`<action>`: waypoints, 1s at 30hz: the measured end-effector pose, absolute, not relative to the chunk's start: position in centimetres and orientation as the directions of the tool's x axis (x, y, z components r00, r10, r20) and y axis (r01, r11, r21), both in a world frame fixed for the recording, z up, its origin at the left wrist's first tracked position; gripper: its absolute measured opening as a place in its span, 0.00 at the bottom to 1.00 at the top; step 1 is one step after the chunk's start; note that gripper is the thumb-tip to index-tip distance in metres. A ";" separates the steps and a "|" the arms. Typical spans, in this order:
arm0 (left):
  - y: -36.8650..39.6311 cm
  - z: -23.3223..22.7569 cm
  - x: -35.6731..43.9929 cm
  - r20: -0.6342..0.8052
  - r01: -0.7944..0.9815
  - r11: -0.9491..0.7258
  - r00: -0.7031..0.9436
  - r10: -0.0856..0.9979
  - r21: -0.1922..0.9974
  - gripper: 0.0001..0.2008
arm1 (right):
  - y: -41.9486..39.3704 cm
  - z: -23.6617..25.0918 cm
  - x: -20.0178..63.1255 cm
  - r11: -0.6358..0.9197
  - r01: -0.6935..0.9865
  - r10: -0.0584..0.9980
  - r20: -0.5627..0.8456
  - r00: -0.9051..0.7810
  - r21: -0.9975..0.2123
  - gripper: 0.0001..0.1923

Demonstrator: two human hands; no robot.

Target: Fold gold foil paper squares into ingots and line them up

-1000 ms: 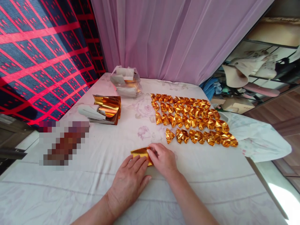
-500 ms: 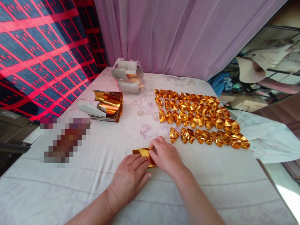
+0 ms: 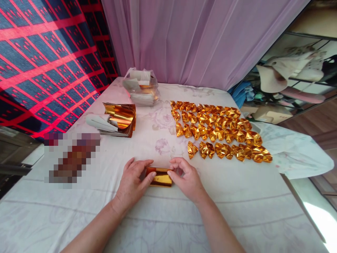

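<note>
A folded sheet of gold foil paper (image 3: 162, 179) lies on the cloth in front of me, its far edge raised. My left hand (image 3: 135, 177) has its thumb and fingers at the sheet's left end, pinching the upper edge. At the right end, my right hand (image 3: 185, 177) grips the same edge between thumb and bent forefinger. Beyond my right hand, several rows of folded gold paper ingots (image 3: 218, 131) stand on the table. To the left is a stack of loose gold foil sheets (image 3: 121, 117), curled over with white backs showing.
A clear plastic bag (image 3: 142, 88) of more paper sits at the back, near the purple curtain (image 3: 168, 42). A blurred-out item (image 3: 76, 154) lies at the left edge of the floral tablecloth (image 3: 105, 214). White plastic (image 3: 295, 151) hangs off the right side, beside a cluttered shelf (image 3: 289, 73).
My left hand has lifted from lying flat over the foil sheet and now holds its left end. My right hand stays at the right end. The sheet's far edge now stands up more.
</note>
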State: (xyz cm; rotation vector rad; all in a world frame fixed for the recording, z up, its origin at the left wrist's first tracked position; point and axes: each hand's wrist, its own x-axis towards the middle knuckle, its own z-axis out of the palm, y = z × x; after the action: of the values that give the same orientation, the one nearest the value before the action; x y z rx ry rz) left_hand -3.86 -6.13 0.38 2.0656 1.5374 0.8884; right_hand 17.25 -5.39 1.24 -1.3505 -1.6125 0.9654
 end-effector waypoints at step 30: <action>-6.4 0.7 -3.6 0.169 0.480 -0.135 -0.030 0.985 0.867 0.10 | -5.4 0.1 17.1 0.139 0.203 0.990 0.130 -0.062 -0.969 0.09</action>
State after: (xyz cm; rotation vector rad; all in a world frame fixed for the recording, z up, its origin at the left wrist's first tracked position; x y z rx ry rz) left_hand -3.63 -6.43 0.72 1.6624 1.5476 1.1053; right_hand 17.08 -5.41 0.10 -1.2324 -1.4575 1.0364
